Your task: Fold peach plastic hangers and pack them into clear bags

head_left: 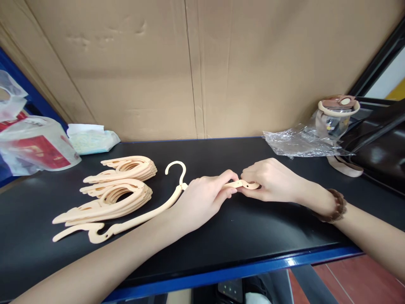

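A beige folding clothes hanger [152, 214] lies across the black tabletop, its hook toward the back and its left arm unfolded. My left hand [209, 194] pinches the hanger's right arm between thumb and fingers, close to a joint. Just beside it, my right hand [268, 181] grips the curved end piece of that same arm. The two hands nearly touch, and the fingers hide parts of the joint. To the left lie two stacks of folded beige hangers, a back stack [139, 169] and a front stack [136, 202].
A tissue pack [91, 141] and a plastic-wrapped roll [41, 145] stand at the back left. At the back right are crumpled clear plastic [291, 141], a lidded cup [337, 120] and a dark bag [379, 143]. Cardboard [142, 71] walls the rear; a blue edge [221, 274] runs along the front.
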Available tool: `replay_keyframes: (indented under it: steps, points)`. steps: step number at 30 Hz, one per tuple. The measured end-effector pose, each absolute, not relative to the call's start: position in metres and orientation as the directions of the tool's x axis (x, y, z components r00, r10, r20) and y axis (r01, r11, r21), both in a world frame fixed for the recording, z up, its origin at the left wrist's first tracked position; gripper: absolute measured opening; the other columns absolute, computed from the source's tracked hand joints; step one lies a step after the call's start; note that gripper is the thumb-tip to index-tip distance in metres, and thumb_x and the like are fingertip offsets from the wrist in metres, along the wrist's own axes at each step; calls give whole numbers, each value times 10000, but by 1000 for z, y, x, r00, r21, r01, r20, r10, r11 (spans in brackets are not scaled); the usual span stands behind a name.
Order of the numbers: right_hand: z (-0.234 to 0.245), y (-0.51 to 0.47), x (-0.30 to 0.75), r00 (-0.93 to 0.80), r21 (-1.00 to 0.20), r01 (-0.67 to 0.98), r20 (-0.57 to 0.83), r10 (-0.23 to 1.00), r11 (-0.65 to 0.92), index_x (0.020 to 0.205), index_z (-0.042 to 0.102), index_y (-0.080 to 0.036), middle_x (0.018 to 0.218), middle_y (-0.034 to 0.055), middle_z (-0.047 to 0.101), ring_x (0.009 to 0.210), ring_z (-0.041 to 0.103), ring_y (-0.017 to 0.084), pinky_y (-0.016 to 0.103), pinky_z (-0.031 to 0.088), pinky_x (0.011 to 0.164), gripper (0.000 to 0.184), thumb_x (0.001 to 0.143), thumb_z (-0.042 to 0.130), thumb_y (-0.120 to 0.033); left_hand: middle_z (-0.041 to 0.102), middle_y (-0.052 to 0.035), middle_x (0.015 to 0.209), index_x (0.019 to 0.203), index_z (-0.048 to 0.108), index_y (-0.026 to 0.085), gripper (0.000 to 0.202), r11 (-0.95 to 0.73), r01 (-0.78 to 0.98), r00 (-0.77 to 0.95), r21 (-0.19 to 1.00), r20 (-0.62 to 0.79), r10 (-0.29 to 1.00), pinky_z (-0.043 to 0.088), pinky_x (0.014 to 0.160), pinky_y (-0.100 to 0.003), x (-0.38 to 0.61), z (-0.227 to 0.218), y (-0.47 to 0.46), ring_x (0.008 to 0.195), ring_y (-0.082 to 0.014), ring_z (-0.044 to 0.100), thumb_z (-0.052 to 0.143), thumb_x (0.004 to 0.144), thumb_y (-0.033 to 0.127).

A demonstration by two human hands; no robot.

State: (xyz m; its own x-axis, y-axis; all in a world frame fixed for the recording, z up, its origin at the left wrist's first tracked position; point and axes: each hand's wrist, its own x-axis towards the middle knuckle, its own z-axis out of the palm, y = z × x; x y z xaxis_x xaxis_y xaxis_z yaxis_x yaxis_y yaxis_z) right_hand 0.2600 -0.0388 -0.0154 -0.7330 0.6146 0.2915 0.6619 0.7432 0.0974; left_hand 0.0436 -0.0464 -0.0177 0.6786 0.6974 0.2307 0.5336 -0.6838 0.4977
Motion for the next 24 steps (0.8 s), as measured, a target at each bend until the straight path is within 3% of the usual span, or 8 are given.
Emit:
replay_keyframes:
  steps: [5, 8, 13, 17, 20, 24]
  points:
    - [-16, -42, 258, -794, 455, 601, 437, 423, 657, 572, 483, -192, 539, 3, 485, 501, 383, 131, 296, 265, 531, 398, 948, 383, -274, 680, 85, 790, 1026, 520, 274, 103, -606, 454, 648, 653, 224, 727, 429, 652, -219, 44, -17, -47, 695, -106, 622, 449, 955, 254]
    - [-16, -44, 257, -823, 556, 561, 456, 339, 613, 572, 493, -197, 533, 1, 475, 501, 380, 137, 293, 281, 525, 412, 959, 383, -284, 688, 83, 790, 996, 496, 262, 64, -581, 438, 638, 686, 219, 739, 424, 627, -214, 43, -18, -46, 678, -104, 616, 474, 939, 242]
    - [-11, -40, 257, -799, 516, 596, 463, 384, 616, 713, 560, -184, 613, 3, 511, 554, 422, 153, 300, 320, 557, 355, 979, 384, -340, 665, 57, 775, 1053, 477, 248, 129, -687, 540, 627, 487, 312, 714, 435, 593, -244, 39, -24, -40, 610, -127, 596, 488, 935, 296]
    - [-2, -29, 269, -715, 458, 698, 474, 513, 550, 884, 619, -165, 854, 65, 621, 812, 528, 215, 346, 395, 761, 241, 967, 410, -254, 618, -18, 1153, 1246, 416, 245, 336, -814, 513, 665, 272, 473, 578, 474, 833, -316, 37, -26, -35, 981, -180, 590, 494, 925, 189]
    - [2, -21, 286, -648, 460, 761, 525, 552, 457, 907, 676, -192, 1111, 98, 596, 1015, 504, 261, 418, 358, 940, 209, 927, 467, -180, 552, -53, 1281, 1329, 374, 219, 431, -837, 529, 708, 137, 473, 525, 413, 987, -381, 37, -27, -32, 1156, -214, 500, 459, 918, 121]
    - [4, -11, 313, -518, 459, 848, 609, 601, 266, 845, 744, -218, 1162, 110, 549, 1044, 482, 303, 498, 331, 982, 234, 894, 516, -192, 456, -80, 1393, 1371, 342, 185, 498, -793, 598, 683, 112, 447, 578, 368, 1060, -406, 35, -32, -29, 1269, -237, 421, 470, 895, 109]
